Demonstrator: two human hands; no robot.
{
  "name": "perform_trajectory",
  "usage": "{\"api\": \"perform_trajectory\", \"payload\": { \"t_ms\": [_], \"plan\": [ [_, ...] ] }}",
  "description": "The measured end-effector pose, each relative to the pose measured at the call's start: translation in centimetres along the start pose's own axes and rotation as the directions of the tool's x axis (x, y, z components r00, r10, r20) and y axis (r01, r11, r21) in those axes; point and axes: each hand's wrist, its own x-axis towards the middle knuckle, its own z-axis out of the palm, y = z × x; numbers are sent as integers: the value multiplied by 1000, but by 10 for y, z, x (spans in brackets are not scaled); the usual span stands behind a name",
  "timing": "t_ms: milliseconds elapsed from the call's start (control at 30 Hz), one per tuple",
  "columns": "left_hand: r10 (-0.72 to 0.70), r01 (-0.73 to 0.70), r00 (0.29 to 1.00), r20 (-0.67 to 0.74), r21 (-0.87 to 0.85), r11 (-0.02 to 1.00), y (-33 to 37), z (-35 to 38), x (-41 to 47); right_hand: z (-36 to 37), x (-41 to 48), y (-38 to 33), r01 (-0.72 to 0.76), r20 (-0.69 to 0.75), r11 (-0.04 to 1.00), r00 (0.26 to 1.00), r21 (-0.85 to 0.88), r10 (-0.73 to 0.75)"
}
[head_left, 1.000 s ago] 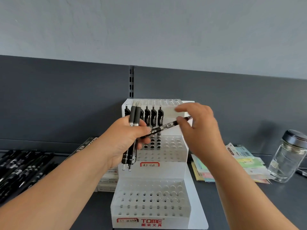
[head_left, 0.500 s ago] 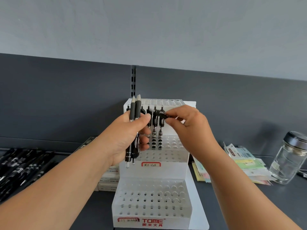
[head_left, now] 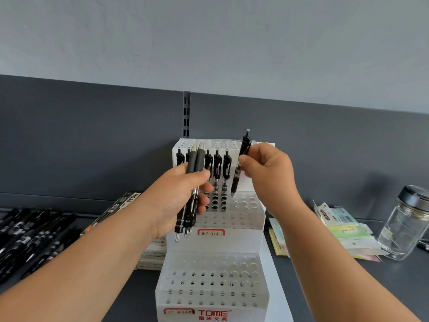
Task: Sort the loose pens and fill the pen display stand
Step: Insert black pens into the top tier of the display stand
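Mid-fill, middle tier. My right hand [head_left: 267,180] pinched one black click pen [head_left: 241,163] upright, tip just above a free hole in the white tiered plastic stand [head_left: 234,244]. Left hand [head_left: 174,201] gripped the spare black pens [head_left: 196,163]. Next, probably: lower straight in.

pale grey wall [head_left: 209,43] above dark grey back panel [head_left: 92,140], slotted metal upright [head_left: 186,115]

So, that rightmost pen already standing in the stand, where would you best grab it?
The standing pen is upright, tip down in a hole of the stand, with a neighbour pen close beside it. Only its top is free, so probably pinch the clip end, coming from above.
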Motion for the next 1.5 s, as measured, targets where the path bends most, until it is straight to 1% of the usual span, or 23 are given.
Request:
{"api": "perform_trajectory", "payload": {
  "t_ms": [100,167,300,400,567,733,867,933,1167,1233,1267,1300,1333,1367,1433,1467,1500],
  "plan": [
    [0,0,1000,4,0,1000,-2,-1,0,3,0,11,-60,22,993,998,-105,62],
    [6,-6,1000,24,18,1000,-2,-1,0,5,-2,16,-71,44,980,996,-184,80],
    [12,-14,999,33,51,999,-3,0,0,8,-2,19,-52,38,965,997,-258,64],
    [4,-6,999,45,45,999,-2,0,-1,9,-2,21,-51,29,956,998,-287,62],
    [-7,5,998,56,33,999,-2,-1,-1,7,2,16,-40,53,937,997,-346,62],
    [-14,12,999,52,24,1000,-3,-1,-1,9,0,17,-25,33,911,999,-412,43],
    [-10,10,999,41,17,1000,-4,-2,-2,12,3,12,36,69,862,998,-505,-1],
    [-12,12,999,39,9,1000,-4,-2,-2,13,3,11,41,83,857,997,-514,3],
    [-19,19,999,39,10,1000,-4,-2,-3,13,-4,13,-9,60,854,997,-521,47],
    [-18,18,999,37,9,1000,-3,-2,-4,11,-7,10,8,39,853,999,-522,14],
    [-17,17,999,38,10,1000,-3,-2,-4,9,-10,5,27,15,875,1000,-484,-22],
    [-16,15,999,40,10,1000,-3,-1,-4,8,-13,-1,42,-8,916,999,-398,-50],
    [-13,12,999,42,14,1000,-3,-1,-4,8,-16,-7,43,-15,962,999,-271,-49],
    [-9,8,999,47,20,1000,-3,0,-4,8,-18,-14,19,13,992,1000,-126,-17],
    [-1,-1,998,61,37,999,-3,1,-5,10,-23,-23,-90,166,991,983,103,72],
    [0,-3,997,72,44,999,-3,2,-6,10,-25,-24,-142,241,975,965,171,99],
    [-3,-2,996,86,49,999,-2,3,-6,10,-25,-25,-177,282,960,953,218,111]
  ]
}}
